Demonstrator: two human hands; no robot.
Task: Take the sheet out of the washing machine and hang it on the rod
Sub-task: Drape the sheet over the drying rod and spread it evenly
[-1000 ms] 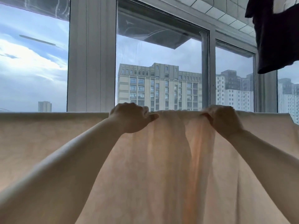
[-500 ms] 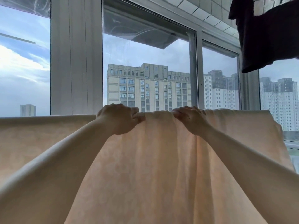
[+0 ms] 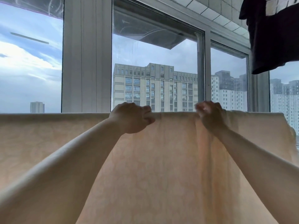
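Note:
A pale cream sheet (image 3: 169, 159) hangs draped over a horizontal rod that it hides, its top fold running straight across the view. My left hand (image 3: 131, 118) grips the top fold near the middle, fingers curled round the cloth. A little to the right, my right hand (image 3: 210, 116) holds the same fold with curled fingers; it is blurred. A vertical crease runs down the sheet below my right hand. The sheet's right end (image 3: 288, 126) slopes down at the far right. The washing machine is out of view.
Tall windows (image 3: 155, 54) with grey frames stand just behind the sheet, with buildings outside. A dark garment (image 3: 273, 38) hangs from above at the upper right, over the sheet's right end.
My right hand has slid to the right along the top fold, widening the gap between my hands. The stretch of sheet between them lies flatter. My left hand keeps its grip.

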